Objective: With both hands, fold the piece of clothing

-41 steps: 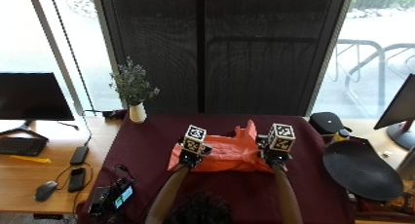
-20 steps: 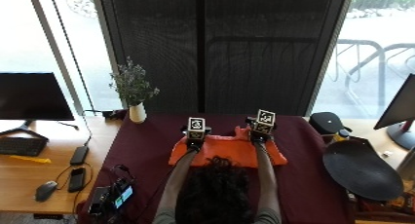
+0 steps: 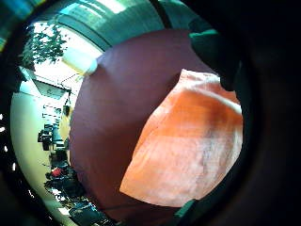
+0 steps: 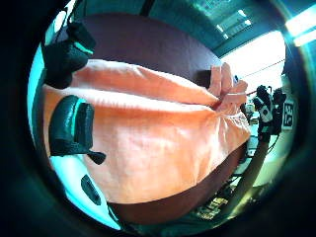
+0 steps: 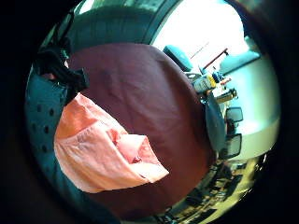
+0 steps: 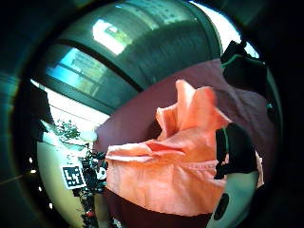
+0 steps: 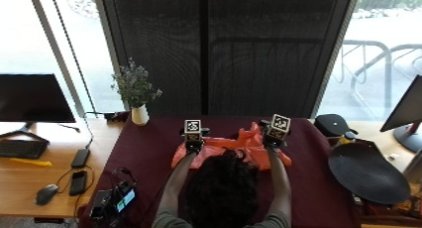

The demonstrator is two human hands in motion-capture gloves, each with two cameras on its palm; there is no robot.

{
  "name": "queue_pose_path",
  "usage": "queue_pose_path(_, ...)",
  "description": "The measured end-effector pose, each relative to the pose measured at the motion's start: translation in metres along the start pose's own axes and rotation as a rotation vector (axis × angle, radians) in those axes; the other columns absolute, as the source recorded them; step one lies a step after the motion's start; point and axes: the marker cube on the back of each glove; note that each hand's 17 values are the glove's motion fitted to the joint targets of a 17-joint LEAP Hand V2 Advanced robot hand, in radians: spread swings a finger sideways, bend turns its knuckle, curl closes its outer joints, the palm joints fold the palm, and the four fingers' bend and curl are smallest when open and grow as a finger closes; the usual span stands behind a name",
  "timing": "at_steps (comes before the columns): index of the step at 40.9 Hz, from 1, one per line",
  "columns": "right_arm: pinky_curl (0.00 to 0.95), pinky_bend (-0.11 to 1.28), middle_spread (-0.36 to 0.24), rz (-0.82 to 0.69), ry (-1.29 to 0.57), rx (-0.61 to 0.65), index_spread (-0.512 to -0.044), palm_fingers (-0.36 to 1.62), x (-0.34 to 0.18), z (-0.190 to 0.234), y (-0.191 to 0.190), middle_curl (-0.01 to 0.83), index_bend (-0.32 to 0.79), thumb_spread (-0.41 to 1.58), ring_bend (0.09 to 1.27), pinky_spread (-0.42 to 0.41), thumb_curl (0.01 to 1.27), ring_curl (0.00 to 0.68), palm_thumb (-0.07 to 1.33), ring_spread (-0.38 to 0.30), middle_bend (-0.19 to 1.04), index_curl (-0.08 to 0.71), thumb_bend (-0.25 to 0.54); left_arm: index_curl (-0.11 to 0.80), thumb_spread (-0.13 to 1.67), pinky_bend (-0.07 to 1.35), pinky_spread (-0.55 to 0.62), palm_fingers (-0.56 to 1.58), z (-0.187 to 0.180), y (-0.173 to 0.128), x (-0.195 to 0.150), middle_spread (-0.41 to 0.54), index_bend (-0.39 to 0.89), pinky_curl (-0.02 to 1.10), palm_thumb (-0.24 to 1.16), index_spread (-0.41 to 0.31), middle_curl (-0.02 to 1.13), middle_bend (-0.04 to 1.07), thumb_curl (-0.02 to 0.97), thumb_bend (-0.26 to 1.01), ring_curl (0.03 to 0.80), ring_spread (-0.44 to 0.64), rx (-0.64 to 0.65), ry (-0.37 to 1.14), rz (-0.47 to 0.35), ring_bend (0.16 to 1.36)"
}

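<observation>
Person is leaning over the maroon-covered bench (image 7: 151, 153), both arms reaching forward; the orange garment (image 7: 227, 147) is lying bunched mid-bench, one part standing up in a peak near the right hand (image 7: 274, 138). Left hand (image 7: 192, 143) is gripping the garment's left portion, its fingers (image 4: 69, 126) curling over the cloth. Right fingers (image 6: 235, 152) are likewise clamping the cloth at the right side.

Orange garment (image 6: 180, 175) bunched on maroon tablecloth (image 6: 137, 123); black-gloved fingers (image 6: 235, 154) curl over its edge.
</observation>
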Motion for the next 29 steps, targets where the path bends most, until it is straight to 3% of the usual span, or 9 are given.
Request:
queue_pose_path(2, 0.387, 0.57, -0.232, 0.023, -0.028, 0.078, -0.315, 0.94, 0.015, -0.01, 0.003, 0.433, 0.16, 0.9, 0.47, -0.171, 0.45, 0.401, 1.09, -0.232, 0.2, 0.352, -0.016, 0.507, 1.35, 0.14, 0.16, 0.94, -0.005, 0.0, -0.004, -0.31, 0.17, 0.04, 0.74, -0.262, 0.57, 0.6, 0.294, -0.01, 0.436, -0.25, 0.071, 0.023, 0.016, 0.53)
queue_pose_path(4, 0.383, 0.56, -0.223, 0.06, -0.055, 0.045, -0.315, 0.91, 0.031, -0.02, 0.022, 0.428, 0.14, 0.92, 0.45, -0.14, 0.46, 0.396, 1.08, -0.221, 0.18, 0.347, -0.013, 0.5, 1.34, 0.15, 0.17, 0.92, -0.012, -0.001, -0.006, -0.3, 0.16, 0.04, 0.74, -0.257, 0.56, 0.57, 0.298, -0.01, 0.434, -0.25, 0.165, 0.048, 0.03, 0.52)
queue_pose_path(9, 0.376, 0.56, -0.185, 0.277, -0.032, -0.371, -0.302, 0.87, 0.079, -0.035, 0.105, 0.418, 0.11, 1.0, 0.44, -0.06, 0.46, 0.391, 1.04, -0.178, 0.17, 0.331, -0.022, 0.489, 1.31, 0.16, 0.17, 0.9, -0.011, 0.018, -0.006, -0.288, 0.16, 0.06, 0.72, -0.241, 0.54, 0.52, 0.307, -0.02, 0.428, -0.24, 0.201, 0.045, 0.052, 0.51)
queue_pose_path(11, 0.386, 0.6, -0.152, 0.386, -0.016, -0.548, -0.287, 0.81, 0.096, -0.035, 0.135, 0.404, 0.05, 1.06, 0.47, -0.025, 0.43, 0.397, 0.95, -0.141, 0.13, 0.305, -0.063, 0.488, 1.3, 0.16, 0.17, 0.89, -0.007, 0.024, -0.006, -0.281, 0.17, 0.07, 0.73, -0.24, 0.53, 0.48, 0.313, -0.01, 0.424, -0.23, 0.215, 0.008, 0.063, 0.5)
queue_pose_path(13, 0.403, 0.67, -0.115, 0.46, -0.021, -0.647, -0.278, 0.76, 0.107, -0.033, 0.155, 0.397, -0.02, 1.1, 0.51, -0.013, 0.41, 0.411, 0.84, -0.112, 0.13, 0.273, -0.091, 0.489, 1.29, 0.17, 0.17, 0.87, -0.002, 0.029, -0.01, -0.27, 0.18, 0.08, 0.72, -0.238, 0.52, 0.44, 0.316, -0.01, 0.422, -0.22, 0.216, -0.059, 0.061, 0.49)
queue_pose_path(20, 0.426, 0.82, -0.04, 0.503, -0.164, -0.509, -0.265, 0.68, 0.119, -0.007, 0.171, 0.379, -0.08, 1.19, 0.69, -0.022, 0.35, 0.446, 0.62, -0.08, 0.15, 0.154, -0.062, 0.489, 1.29, 0.26, 0.18, 0.71, 0.032, 0.087, 0.008, -0.22, 0.17, 0.14, 0.64, -0.216, 0.48, 0.26, 0.307, -0.04, 0.4, -0.13, -0.225, 0.061, 0.106, 0.39)
queue_pose_path(26, 0.437, 0.9, 0.0, 0.479, -0.503, -0.537, -0.29, 0.63, 0.09, 0.004, 0.18, 0.371, -0.05, 1.23, 0.79, -0.057, 0.34, 0.465, 0.59, -0.083, 0.16, 0.087, -0.019, 0.477, 1.32, 0.34, 0.21, 0.56, 0.053, 0.087, 0.004, -0.142, 0.15, 0.19, 0.51, -0.183, 0.44, 0.15, 0.278, -0.05, 0.386, -0.01, -0.269, 0.12, 0.104, 0.33)
queue_pose_path(27, 0.44, 0.93, 0.001, 0.49, -0.564, -0.514, -0.294, 0.7, 0.086, 0.005, 0.179, 0.36, -0.02, 1.23, 0.83, -0.105, 0.37, 0.473, 0.7, -0.107, 0.13, 0.089, 0.042, 0.468, 1.33, 0.36, 0.21, 0.51, 0.054, 0.089, 0.005, -0.12, 0.13, 0.2, 0.47, -0.172, 0.43, 0.13, 0.266, -0.06, 0.385, 0.02, -0.289, 0.138, 0.106, 0.34)
queue_pose_path(29, 0.423, 0.93, 0.005, 0.534, -0.635, -0.487, -0.297, 0.74, 0.084, 0.004, 0.179, 0.351, 0.02, 1.23, 0.83, -0.13, 0.37, 0.457, 0.74, -0.116, 0.13, 0.087, 0.052, 0.458, 1.35, 0.38, 0.23, 0.46, 0.056, 0.093, 0.006, -0.093, 0.12, 0.22, 0.41, -0.157, 0.42, 0.14, 0.248, -0.05, 0.386, 0.06, -0.318, 0.163, 0.114, 0.34)
